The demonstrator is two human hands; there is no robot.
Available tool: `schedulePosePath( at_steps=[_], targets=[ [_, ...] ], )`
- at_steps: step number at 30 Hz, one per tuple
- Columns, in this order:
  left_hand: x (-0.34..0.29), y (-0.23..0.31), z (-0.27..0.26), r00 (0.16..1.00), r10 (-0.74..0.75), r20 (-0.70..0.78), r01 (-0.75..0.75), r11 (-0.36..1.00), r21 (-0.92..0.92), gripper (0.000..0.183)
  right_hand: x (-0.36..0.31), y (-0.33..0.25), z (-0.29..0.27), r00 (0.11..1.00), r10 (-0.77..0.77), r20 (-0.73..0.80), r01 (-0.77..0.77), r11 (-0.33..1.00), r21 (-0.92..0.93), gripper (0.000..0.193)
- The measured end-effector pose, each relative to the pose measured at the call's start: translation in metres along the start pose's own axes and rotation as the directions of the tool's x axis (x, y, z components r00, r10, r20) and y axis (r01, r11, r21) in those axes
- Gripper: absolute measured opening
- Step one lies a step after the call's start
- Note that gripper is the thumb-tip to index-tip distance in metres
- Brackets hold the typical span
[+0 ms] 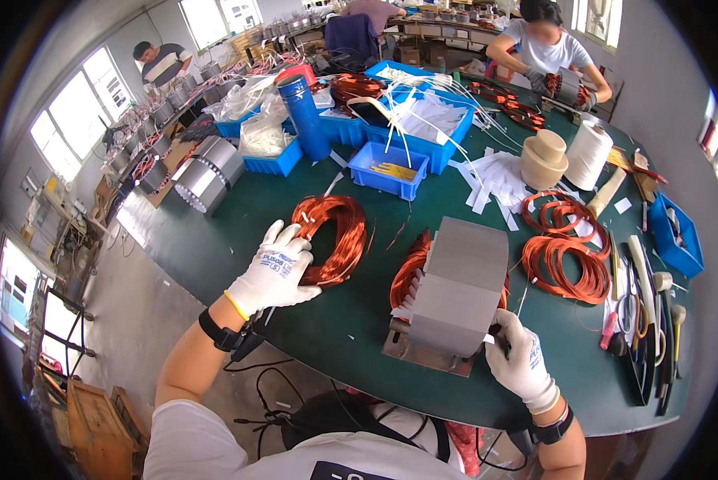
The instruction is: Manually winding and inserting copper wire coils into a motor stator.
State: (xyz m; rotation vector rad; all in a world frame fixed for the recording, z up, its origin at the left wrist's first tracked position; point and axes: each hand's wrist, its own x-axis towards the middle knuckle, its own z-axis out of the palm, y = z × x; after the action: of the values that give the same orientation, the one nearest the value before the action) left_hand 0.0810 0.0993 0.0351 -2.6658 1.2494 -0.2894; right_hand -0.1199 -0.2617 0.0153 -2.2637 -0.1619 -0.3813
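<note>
A bundle of copper wire coils lies on the green table in front of me. My left hand, in a white glove, is at its left edge with fingers and thumb spread. Right of the bundle, a grey metal stator core sits on a flat metal plate. Copper windings and white paper slips stick out of the core's left end. Against its right end is my gloved right hand, fingers curled inward. A small white piece shows by those fingertips, but what they grip is partly hidden.
Loose copper coils lie right of the core, near hand tools and a blue bin. Beyond are white paper strips, a thread cone, blue trays and another stator. A co-worker handles a stator across the table.
</note>
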Motion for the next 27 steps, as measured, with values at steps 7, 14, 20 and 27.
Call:
schedulePosePath(
  at_steps=[7,14,20,27],
  targets=[
    [0.007,0.021,-0.004,0.948,0.240,0.210,-0.250,0.968,0.022,0.028,-0.009,0.002,0.005,0.999,-0.024,-0.029,0.024,0.999,0.029,0.030],
    [0.007,0.008,-0.029,0.991,-0.062,-0.120,-0.027,0.783,-0.622,0.020,-0.008,-0.001,-0.001,0.999,-0.013,0.039,0.011,0.999,0.044,0.029],
    [-0.006,-0.020,-0.045,0.893,-0.403,0.200,-0.056,-0.541,-0.839,0.023,-0.009,0.004,-0.001,0.999,-0.028,0.017,0.027,0.998,0.048,0.030],
    [-0.025,0.023,-0.056,0.946,-0.320,0.051,-0.242,-0.804,-0.543,0.066,-0.011,0.006,-0.001,0.997,-0.072,0.003,0.071,0.996,0.057,0.030]
  ],
)
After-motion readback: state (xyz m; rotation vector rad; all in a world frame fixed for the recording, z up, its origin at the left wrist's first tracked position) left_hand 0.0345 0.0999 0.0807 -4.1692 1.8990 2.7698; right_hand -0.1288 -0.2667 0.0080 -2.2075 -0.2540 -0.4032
